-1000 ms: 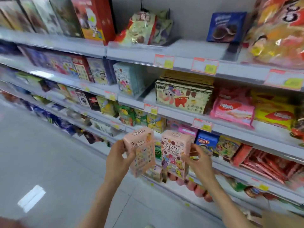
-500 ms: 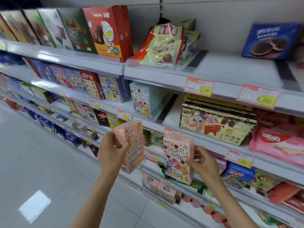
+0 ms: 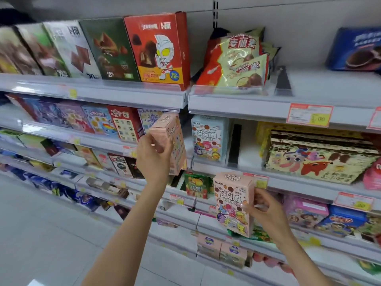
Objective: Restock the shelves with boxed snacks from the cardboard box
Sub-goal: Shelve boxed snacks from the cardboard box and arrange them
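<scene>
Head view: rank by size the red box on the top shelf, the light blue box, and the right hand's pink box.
1. red box
2. pink box in the right hand and light blue box: unranked, since pink looks bigger but is held nearer the camera.

floor (image 3: 41,234) – white tile | price tag (image 3: 309,115) – orange/yel | choc bags (image 3: 237,62) – leaning, piled

The left hand (image 3: 153,159) covers the lower near side of the upper pink box (image 3: 172,129), and the right hand (image 3: 268,211) hides the right edge of the lower pink box (image 3: 233,205). The blue cookie box (image 3: 354,48) runs off the right edge. The far-left boxes (image 3: 18,52) are blurred, and the print on the price tag (image 3: 309,116) is too small to read.
</scene>
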A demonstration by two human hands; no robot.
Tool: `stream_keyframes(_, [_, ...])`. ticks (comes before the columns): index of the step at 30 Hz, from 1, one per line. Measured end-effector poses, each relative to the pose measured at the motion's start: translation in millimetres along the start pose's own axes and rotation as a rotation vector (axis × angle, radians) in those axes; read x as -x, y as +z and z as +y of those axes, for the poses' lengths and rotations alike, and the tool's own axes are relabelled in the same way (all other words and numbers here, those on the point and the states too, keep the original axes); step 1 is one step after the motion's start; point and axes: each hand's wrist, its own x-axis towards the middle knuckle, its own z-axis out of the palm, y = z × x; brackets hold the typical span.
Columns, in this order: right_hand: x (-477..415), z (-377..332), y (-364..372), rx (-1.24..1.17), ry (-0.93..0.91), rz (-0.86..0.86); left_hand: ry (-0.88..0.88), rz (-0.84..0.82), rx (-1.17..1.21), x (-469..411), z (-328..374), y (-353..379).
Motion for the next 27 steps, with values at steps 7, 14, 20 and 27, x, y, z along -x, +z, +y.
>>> stream_keyframes(7, [17,0,45,0.037,0.074,0.118,0.004,-0.114,0.098,-41,-13,23])
stream_keyframes(14, [31,-2,68,0.093,0.099,0.176,0.102,-0.227,0.139,-60,-22,55])
stream_keyframes(20, [38,-8,75,0.105,0.139,0.234,0.116,-0.452,-0.009,-59,-30,83])
stream_keyframes(27, [45,-6,74,0.121,0.187,0.289,0.049,-0.610,-0.117,-66,-33,117])
